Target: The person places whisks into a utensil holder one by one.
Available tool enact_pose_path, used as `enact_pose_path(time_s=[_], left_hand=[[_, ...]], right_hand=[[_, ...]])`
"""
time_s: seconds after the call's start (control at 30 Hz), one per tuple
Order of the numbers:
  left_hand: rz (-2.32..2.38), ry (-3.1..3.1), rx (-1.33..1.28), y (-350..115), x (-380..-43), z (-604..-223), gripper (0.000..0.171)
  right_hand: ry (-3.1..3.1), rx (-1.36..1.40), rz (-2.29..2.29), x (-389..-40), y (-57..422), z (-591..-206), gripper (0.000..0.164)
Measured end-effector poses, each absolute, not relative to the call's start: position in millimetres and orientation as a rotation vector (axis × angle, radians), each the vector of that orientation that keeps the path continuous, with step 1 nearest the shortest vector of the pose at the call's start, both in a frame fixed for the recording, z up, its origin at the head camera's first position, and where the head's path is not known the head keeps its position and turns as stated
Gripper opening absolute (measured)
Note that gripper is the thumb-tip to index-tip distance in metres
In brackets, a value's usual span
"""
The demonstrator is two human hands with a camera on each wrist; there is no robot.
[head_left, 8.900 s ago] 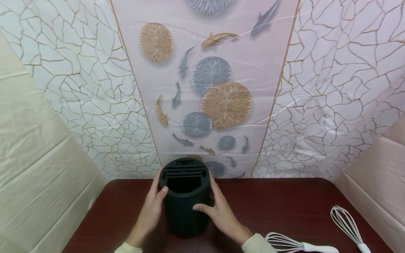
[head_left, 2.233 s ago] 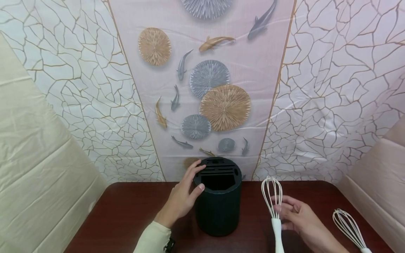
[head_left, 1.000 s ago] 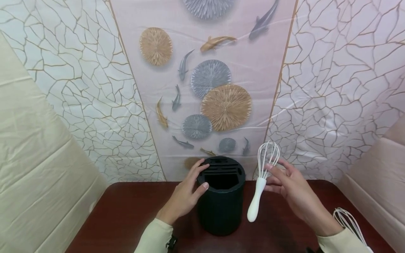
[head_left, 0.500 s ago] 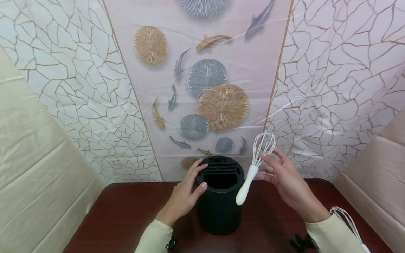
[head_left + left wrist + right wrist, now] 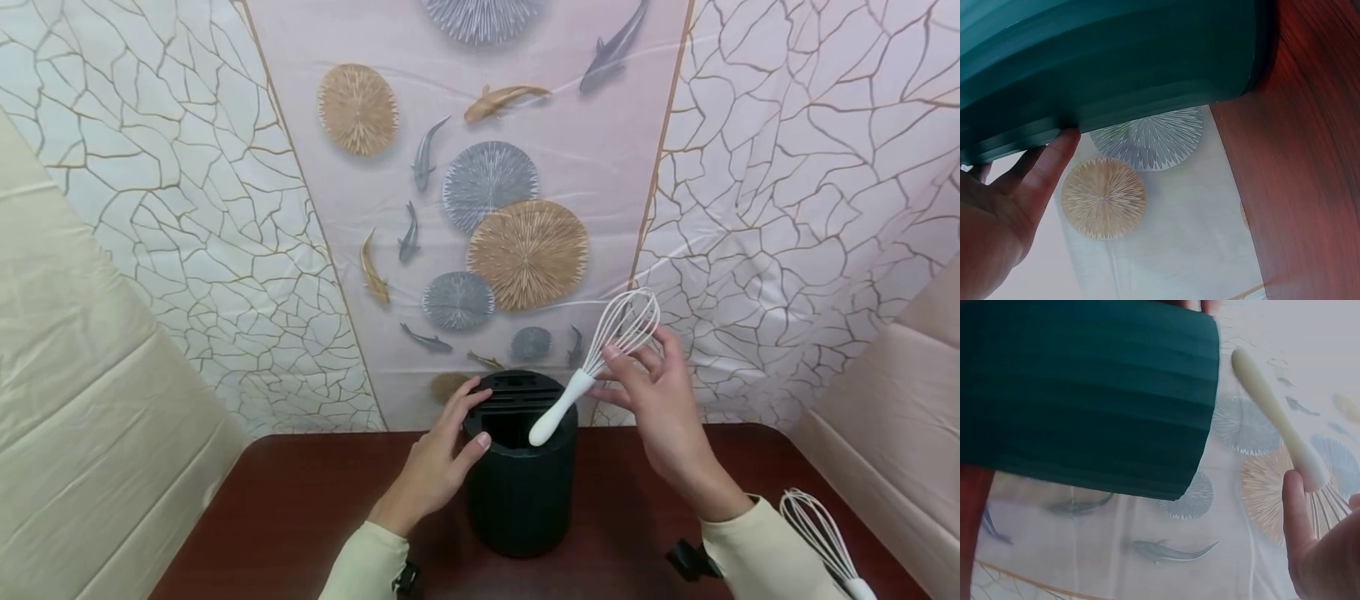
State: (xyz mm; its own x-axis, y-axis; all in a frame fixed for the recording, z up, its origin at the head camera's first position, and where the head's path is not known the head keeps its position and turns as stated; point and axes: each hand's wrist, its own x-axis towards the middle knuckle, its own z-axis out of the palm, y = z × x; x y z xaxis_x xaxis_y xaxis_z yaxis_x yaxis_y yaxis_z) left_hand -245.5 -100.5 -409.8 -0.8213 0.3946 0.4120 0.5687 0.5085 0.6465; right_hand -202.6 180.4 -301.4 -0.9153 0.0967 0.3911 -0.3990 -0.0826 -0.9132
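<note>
A dark green ribbed utensil holder [image 5: 519, 508] stands upright on the table, its top slotted at the back with a large opening in front. My left hand [image 5: 431, 475] rests against its left side, fingertips and thumb at the rim, fingers fairly straight. With my right hand [image 5: 663, 417] I pinch a white whisk [image 5: 564, 407] by its wires near the handle. The whisk tilts, wire end up and to the right, handle end overlapping the holder's opening in the head view. In the right wrist view the handle [image 5: 1272, 412] shows beyond the holder's rim, apart from it.
A second white whisk [image 5: 821, 533] lies on the dark red-brown table [image 5: 300, 517] at the right, partly behind my right sleeve [image 5: 765, 554]. A patterned cloth [image 5: 525, 167] hangs behind the table's back edge. Beige padded panels [image 5: 82, 400] flank both sides.
Earlier both hands held the holder, which then moved right. My right hand picked up the whisk from the table, raised it and carried it left until its handle came over the holder.
</note>
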Motion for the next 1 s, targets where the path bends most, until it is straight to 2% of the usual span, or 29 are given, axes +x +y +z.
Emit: enact_pose_path(time_s=[0.43, 0.77, 1.0], left_hand=[[-1.212, -2.532, -0.823, -101.4, -246.5, -410.9, 0.058], [-1.208, -2.536, -0.829, -101.0, -246.7, -410.8, 0.058], [-1.211, -2.541, -0.812, -100.3, -246.5, -411.3, 0.058]], right_hand=[[-1.900, 0.501, 1.818, -200.9, 168.5, -311.1, 0.069], [-2.130, 0.526, 1.499, -201.8, 162.0, -322.6, 0.092], [-2.208, 0.616, 1.342, -203.6, 157.8, -332.1, 0.091]])
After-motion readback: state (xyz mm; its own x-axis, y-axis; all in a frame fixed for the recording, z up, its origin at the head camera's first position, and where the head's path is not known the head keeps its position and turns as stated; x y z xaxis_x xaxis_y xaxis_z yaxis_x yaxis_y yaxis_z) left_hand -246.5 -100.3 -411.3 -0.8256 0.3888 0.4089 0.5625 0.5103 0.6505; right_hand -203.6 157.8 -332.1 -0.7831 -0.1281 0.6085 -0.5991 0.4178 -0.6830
